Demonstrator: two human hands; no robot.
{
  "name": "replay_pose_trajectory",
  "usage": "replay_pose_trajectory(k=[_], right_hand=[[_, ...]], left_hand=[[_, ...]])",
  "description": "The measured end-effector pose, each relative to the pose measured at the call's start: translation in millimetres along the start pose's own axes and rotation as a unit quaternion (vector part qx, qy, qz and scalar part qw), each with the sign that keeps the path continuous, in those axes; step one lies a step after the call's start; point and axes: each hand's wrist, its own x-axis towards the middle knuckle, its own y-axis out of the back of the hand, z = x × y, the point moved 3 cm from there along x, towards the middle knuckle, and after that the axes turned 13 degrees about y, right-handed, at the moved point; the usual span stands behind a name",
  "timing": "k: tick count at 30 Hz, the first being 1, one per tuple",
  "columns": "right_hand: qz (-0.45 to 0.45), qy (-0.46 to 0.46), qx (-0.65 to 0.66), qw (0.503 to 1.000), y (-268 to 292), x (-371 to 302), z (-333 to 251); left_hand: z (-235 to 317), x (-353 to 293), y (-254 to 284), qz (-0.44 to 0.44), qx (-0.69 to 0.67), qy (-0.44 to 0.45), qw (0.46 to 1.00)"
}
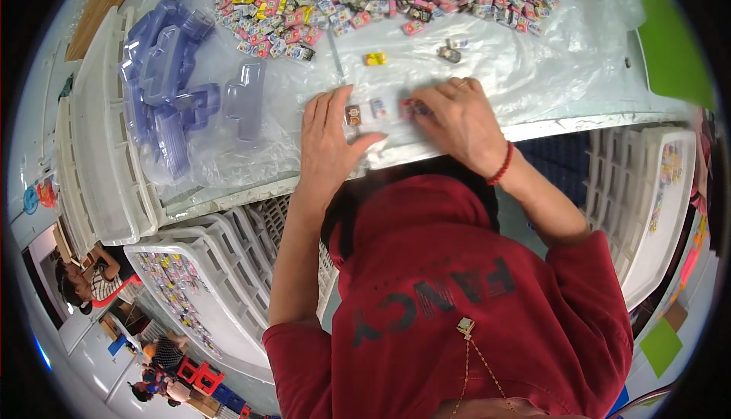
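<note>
My left hand point(329, 141) lies on the plastic-covered table edge, fingers stretched and thumb spread apart. Just beside its fingers sits a small brown miniature pack point(352, 115), with a white and blue one point(378, 108) to the right of it. My right hand point(463, 121), wearing a red bead bracelet, has its thumb and fingers closed around a small pink piece point(407, 108); a dark piece shows partly beneath the fingertips. Farther back lie a yellow piece point(375, 59), a dark, bottle-like piece point(449, 54) and a pale piece point(458, 43).
A large pile of miniature pieces point(358, 0) spreads across the far table. Clear bluish plastic trays point(164, 61) are stacked at left, with one single tray point(244, 99) beside them. White crates point(205, 267) stand below left, others point(655, 213) at right. People sit in the lower-left background.
</note>
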Motion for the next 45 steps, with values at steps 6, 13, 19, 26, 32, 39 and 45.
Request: replay_pose_trajectory(k=[6, 13, 19, 26, 32, 39, 45], right_hand=[[0.022, 0.011, -0.02, 0.999, -12.4, 8.5, -14.2], [0.057, -0.036, -0.011, 0.998, 15.8, 1.5, -2.8], [0.025, -0.012, -0.052, 0.998, 1.5, -0.8, -7.1], [0.097, 0.01, -0.039, 0.994, -15.8, -0.3, -8.5], [0.165, 0.056, -0.042, 0.984, -28.3, -6.6, -11.6], [0.169, 0.076, -0.058, 0.981, -28.9, -14.8, -6.6], [0.126, 0.102, -0.051, 0.985, -27.5, -13.2, -13.3]], left_hand=[[-1.4, 0.9, -3.9, 0.019, -0.005, -0.052, 0.998], [-3.4, -4.0, -5.4, 0.033, -0.011, -0.05, 0.998], [12.9, 4.5, -6.5, 0.023, 0.018, -0.122, 0.992], [0.0, 7.5, -20.1, 0.015, -0.034, -0.129, 0.991], [-4.7, 4.5, -19.0, 0.033, -0.042, -0.12, 0.991], [4.2, -9.6, -17.1, 0.011, 0.036, -0.123, 0.992], [13.7, -10.4, -19.4, -0.038, 0.094, -0.12, 0.988]])
